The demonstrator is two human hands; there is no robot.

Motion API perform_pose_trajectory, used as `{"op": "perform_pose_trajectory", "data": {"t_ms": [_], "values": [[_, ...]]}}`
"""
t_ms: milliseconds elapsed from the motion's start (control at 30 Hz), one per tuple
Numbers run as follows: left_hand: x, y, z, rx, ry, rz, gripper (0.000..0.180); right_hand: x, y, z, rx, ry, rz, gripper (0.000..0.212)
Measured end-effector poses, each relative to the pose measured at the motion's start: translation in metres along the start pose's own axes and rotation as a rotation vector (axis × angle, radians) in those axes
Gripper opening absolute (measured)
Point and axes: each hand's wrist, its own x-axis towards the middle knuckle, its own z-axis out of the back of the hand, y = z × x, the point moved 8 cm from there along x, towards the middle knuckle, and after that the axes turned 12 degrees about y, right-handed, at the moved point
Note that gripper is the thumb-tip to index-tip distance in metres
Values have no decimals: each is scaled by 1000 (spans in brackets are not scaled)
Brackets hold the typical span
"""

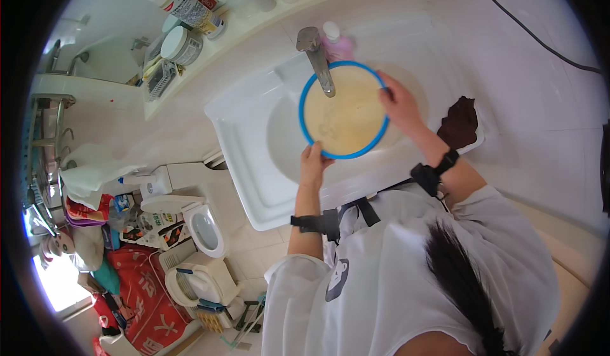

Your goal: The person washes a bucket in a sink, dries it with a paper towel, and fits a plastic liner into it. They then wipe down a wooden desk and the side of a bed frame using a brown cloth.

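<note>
A round basin [302,109] with a blue rim and a cream-yellow inside is held over the white sink [244,165], under the tap [316,60]. My left hand [312,165] grips its near-left rim, thumb on top. On the far right side of the rim, my right hand [400,103] is closed on it, with fingers partly hidden beneath. The tap's spout overlaps the upper part of the basin. No stream of water can be made out. Behind the basin stands a pink bottle [338,47] with a white top.
A dark brown cloth [459,124] lies on the sink's right corner. The shelf [254,28] above carries bottles and a white tub [182,46]. Left of the sink are a toilet [206,229] and a red bag [143,292]. A black cable [527,32] hangs at the upper right.
</note>
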Motion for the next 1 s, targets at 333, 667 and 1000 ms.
{"op": "perform_pose_trajectory", "data": {"t_ms": [333, 667, 1000], "values": [[-1, 6, -15, 114, 40, 118, 37, -4, 8, 8, -285, -150, 13, 39], [-12, 31, -23, -69, 109, 241, 39, -5, 33, -9, -560, -161, 45, 51], [-35, 21, -36, -6, 181, 280, 43, 8, 18, 5, -517, -106, 89, 46]]}}
